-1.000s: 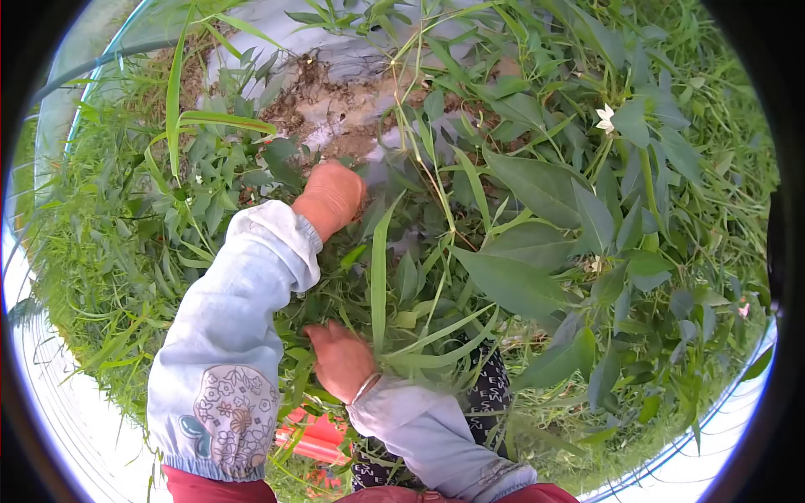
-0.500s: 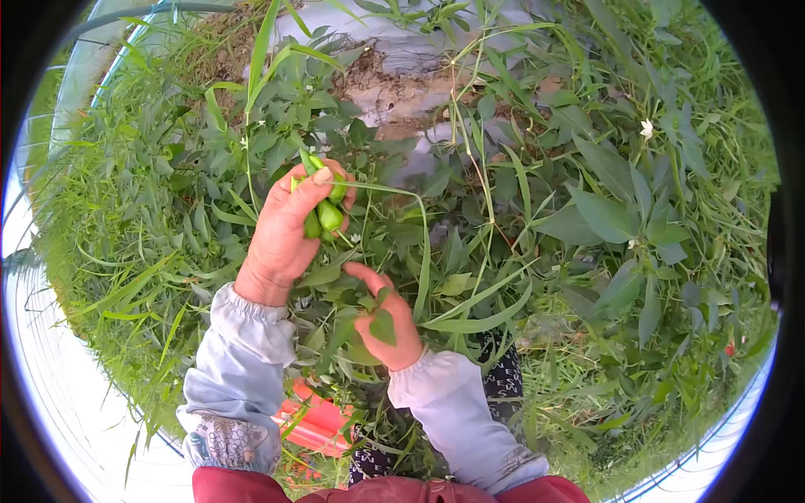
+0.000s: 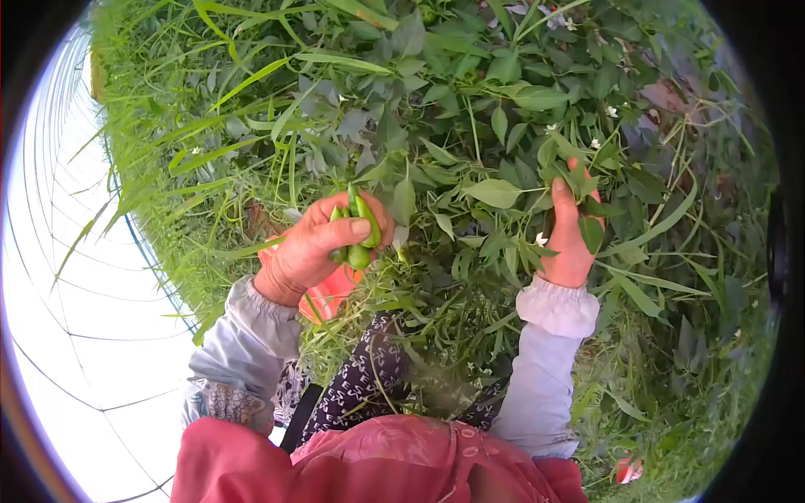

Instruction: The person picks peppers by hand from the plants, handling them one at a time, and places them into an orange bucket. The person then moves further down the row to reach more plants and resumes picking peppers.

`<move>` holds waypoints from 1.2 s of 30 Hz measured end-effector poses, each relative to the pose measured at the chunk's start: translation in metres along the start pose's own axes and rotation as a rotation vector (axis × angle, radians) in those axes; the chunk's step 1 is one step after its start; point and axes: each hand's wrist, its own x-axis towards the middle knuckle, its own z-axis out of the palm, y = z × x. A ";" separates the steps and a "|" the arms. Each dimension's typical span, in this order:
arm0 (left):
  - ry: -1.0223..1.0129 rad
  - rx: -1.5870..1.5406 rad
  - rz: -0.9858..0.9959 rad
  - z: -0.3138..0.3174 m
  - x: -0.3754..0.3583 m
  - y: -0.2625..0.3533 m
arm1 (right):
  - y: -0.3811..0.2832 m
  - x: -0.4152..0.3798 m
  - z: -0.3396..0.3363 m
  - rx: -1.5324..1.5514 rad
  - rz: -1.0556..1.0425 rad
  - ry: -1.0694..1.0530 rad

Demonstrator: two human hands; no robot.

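My left hand (image 3: 327, 239) is closed around several green peppers (image 3: 366, 222), with the thumb pressed across them. It is held over the foliage, left of the middle of the view. Farther right, my right hand (image 3: 570, 239) reaches into a pepper plant (image 3: 495, 193) that has small white flowers. Its thumb and fingers close around a leafy branch (image 3: 579, 180), and leaves cover part of the fingers. Whether a pepper is also in that hand is hidden.
A red-orange container (image 3: 331, 293) is partly visible below my left hand. Tall grass (image 3: 201, 159) grows thickly on the left, before a pale netted sheet (image 3: 75, 318). My patterned trouser legs (image 3: 356, 373) are below, and a small red object (image 3: 629, 469) lies at lower right.
The view has shifted over the plants. My right hand has moved right and away from my left hand, into the foliage. My left hand still holds the peppers.
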 end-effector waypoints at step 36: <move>0.131 0.872 0.489 0.178 0.315 0.169 | 0.002 0.000 -0.024 -0.804 -0.126 -0.185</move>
